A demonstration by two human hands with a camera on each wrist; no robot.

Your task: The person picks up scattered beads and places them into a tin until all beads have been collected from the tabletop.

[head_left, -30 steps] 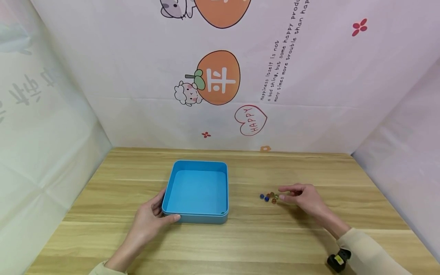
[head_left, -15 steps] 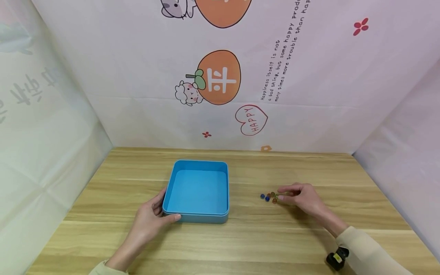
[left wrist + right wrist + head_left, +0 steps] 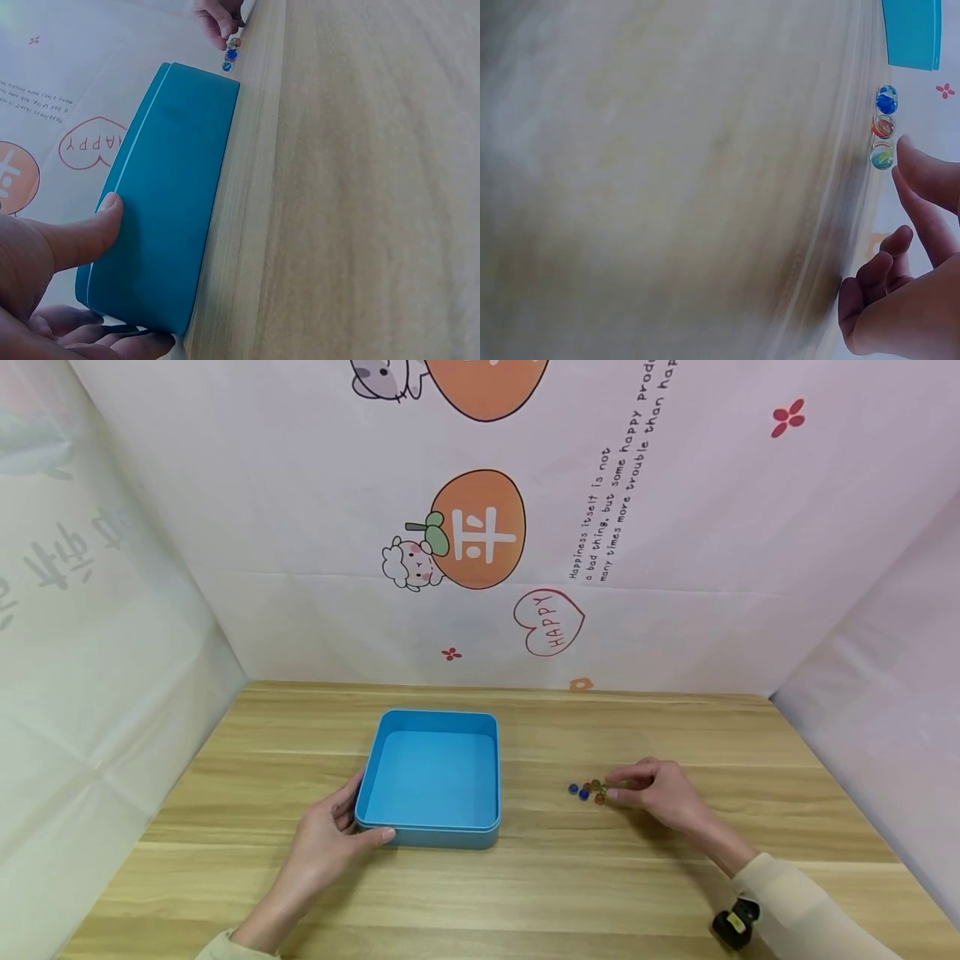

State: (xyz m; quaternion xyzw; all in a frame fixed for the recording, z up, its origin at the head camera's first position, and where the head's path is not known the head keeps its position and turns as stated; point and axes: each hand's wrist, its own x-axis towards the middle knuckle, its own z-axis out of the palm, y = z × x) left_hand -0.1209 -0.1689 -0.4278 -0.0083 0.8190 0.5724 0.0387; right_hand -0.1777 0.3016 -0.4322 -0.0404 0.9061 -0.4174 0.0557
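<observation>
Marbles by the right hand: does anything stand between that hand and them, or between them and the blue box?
Nothing visible stands between the right hand and the yellow-green marble. Toward the blue box, other marbles lie between, then the box's raised wall; the left hand grips the box outside that path.

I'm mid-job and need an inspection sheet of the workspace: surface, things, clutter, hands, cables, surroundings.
Surface: wood-grain table.
Job's things: open-topped blue box; glass marbles clustered to its right.
Clutter: nothing seen.
Left hand: grips the box's near-left corner.
Right hand: fingers at the marbles' right side; whether they pinch one is unclear.
Cables: nothing seen.
Surroundings: white printed backdrop behind the table; black device at the right sleeve.
</observation>
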